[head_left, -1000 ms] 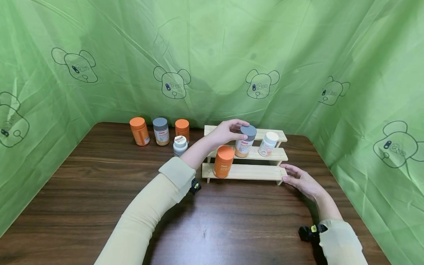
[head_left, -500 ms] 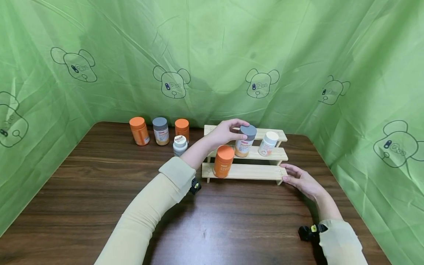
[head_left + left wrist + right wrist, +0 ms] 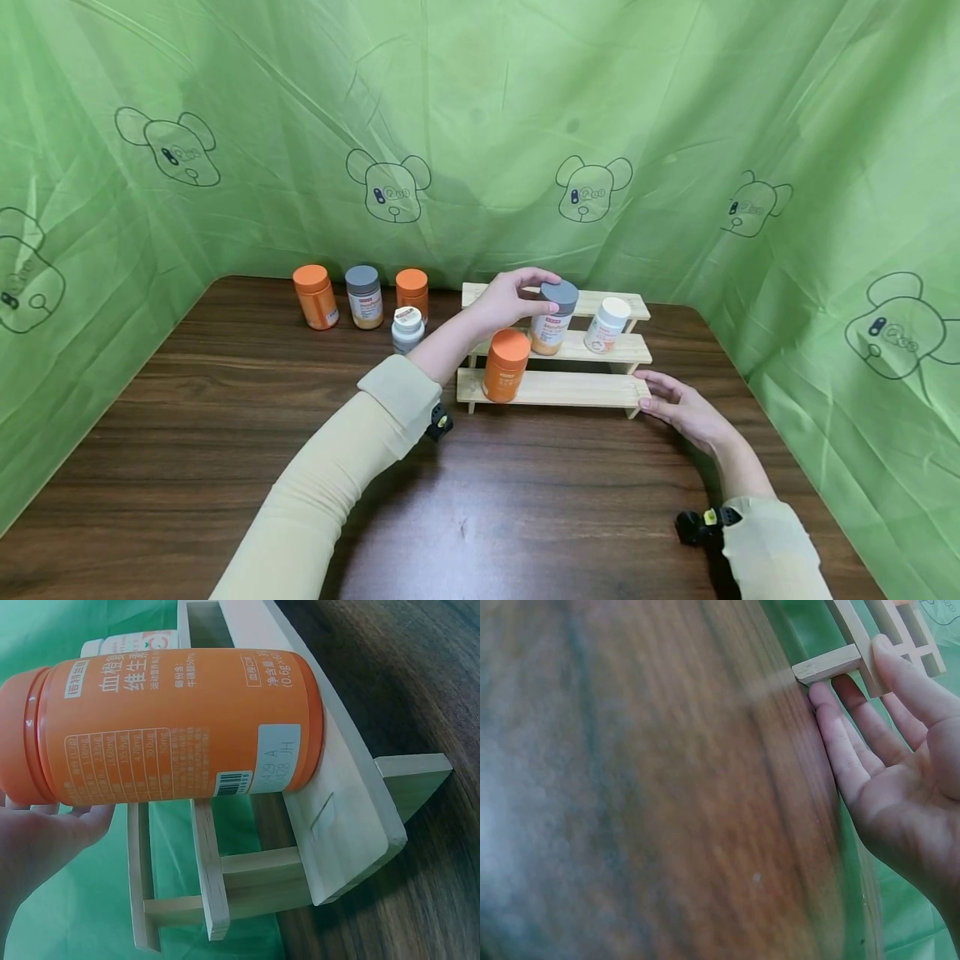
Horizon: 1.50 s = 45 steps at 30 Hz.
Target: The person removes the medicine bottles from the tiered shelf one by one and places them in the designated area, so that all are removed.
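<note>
My left hand (image 3: 504, 302) holds a grey-lidded bottle (image 3: 550, 330) by its lid, thumb at the front and fingers behind. That bottle stands upright on the middle tier of a three-tier wooden rack (image 3: 577, 388). To its right on the same tier is a small white-lidded bottle (image 3: 607, 326). An orange bottle (image 3: 507, 367) stands at the left of the lowest tier; in the left wrist view this orange bottle (image 3: 180, 724) covers most of my left hand (image 3: 45, 840). My right hand (image 3: 688, 414) grips the rack's front right end, thumb on top and fingers below in the right wrist view.
Left of the rack on the brown table (image 3: 187, 433) stand an orange bottle (image 3: 316, 298), a grey-lidded bottle (image 3: 364, 298), another orange bottle (image 3: 412, 292) and a small white-capped bottle (image 3: 407, 328) close to my left forearm. Green cloth (image 3: 480, 108) walls the back and sides.
My left hand and the grey-lidded bottle have shifted slightly to the left along the middle tier. The right hand keeps its place at the rack's end.
</note>
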Each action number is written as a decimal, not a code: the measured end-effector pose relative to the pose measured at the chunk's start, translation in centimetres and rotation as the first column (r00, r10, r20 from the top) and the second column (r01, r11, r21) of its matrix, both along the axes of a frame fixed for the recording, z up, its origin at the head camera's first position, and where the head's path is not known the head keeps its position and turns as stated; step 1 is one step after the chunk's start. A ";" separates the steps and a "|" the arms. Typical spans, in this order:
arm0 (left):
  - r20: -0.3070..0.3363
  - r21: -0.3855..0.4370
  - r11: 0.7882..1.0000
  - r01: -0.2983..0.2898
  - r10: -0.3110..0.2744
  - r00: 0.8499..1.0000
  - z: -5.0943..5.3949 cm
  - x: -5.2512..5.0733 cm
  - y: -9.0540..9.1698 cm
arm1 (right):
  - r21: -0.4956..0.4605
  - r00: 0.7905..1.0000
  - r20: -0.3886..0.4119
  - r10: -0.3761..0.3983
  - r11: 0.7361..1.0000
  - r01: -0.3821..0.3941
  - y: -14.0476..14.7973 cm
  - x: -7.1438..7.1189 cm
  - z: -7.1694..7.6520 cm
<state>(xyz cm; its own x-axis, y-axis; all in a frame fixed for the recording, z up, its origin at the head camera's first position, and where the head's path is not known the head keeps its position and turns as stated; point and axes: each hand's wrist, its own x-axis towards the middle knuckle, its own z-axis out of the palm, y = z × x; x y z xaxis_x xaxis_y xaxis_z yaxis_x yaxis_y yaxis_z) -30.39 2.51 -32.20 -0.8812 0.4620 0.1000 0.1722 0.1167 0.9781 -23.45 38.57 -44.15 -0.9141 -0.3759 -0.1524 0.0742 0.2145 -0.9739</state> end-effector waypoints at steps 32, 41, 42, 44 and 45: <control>-0.097 0.021 0.996 -0.083 0.085 0.992 4.0 2.5 -1.7 | -0.009 1.000 0.001 -0.001 1.000 0.001 0.0 0.0 -0.1; -0.061 0.081 0.991 -0.104 0.109 0.992 5.5 3.3 -2.9 | -0.011 1.000 0.009 0.007 1.000 -0.007 0.0 0.1 0.0; -0.061 0.086 0.990 -0.109 0.114 0.992 5.7 3.4 -3.1 | -0.011 1.000 0.010 0.008 1.000 -0.008 0.0 0.0 0.0; -0.057 0.102 0.988 -0.113 0.119 0.991 5.9 3.6 -3.4 | -0.013 1.000 0.012 0.008 1.000 -0.008 0.0 0.0 0.0; -0.057 0.108 0.987 -0.116 0.122 0.991 6.0 3.6 -3.6 | -0.015 1.000 0.014 0.008 1.000 -0.008 0.0 0.0 0.0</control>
